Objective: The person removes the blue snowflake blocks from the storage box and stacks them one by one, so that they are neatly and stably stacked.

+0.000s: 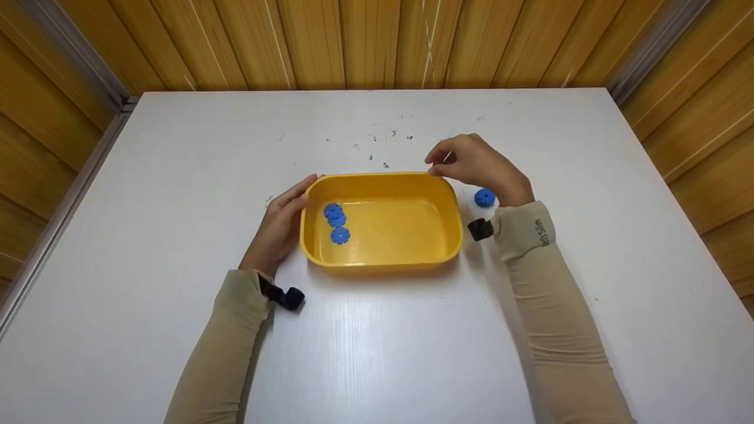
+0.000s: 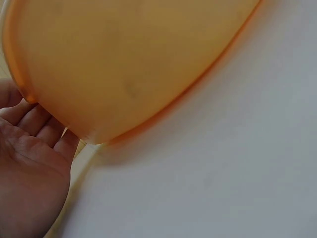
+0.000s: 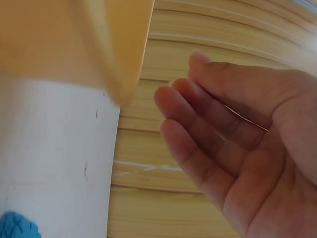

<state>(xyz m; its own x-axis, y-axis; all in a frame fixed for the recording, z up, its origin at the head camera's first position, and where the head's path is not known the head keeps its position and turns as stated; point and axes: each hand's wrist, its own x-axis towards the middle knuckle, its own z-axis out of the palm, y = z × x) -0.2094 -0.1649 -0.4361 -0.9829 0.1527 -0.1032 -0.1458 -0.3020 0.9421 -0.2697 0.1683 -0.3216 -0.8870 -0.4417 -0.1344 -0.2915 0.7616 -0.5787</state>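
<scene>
A yellow plastic tub [image 1: 400,235] sits in front of me, with blue notched discs [image 1: 340,235] lying near its left end. My left hand [image 1: 281,221] holds the tub by its left side; the left wrist view shows the fingers [image 2: 37,119] reaching along the tub wall [image 2: 124,64]. At the tub's far right corner hovers my right hand [image 1: 477,165], its fingers loosely bent. Nothing is between those fingers [image 3: 181,144] in the right wrist view. Beside the right wrist lies a small pile of blue discs [image 1: 485,197], partly overlapped by the wrist.
The white table [image 1: 377,341] carries dark scuff marks beyond the tub. Wood-look panels [image 1: 365,47] stand along its far side, with metal posts at the corners. A black wrist camera [image 1: 290,298] juts from the left sleeve, another black camera [image 1: 480,229] from the right.
</scene>
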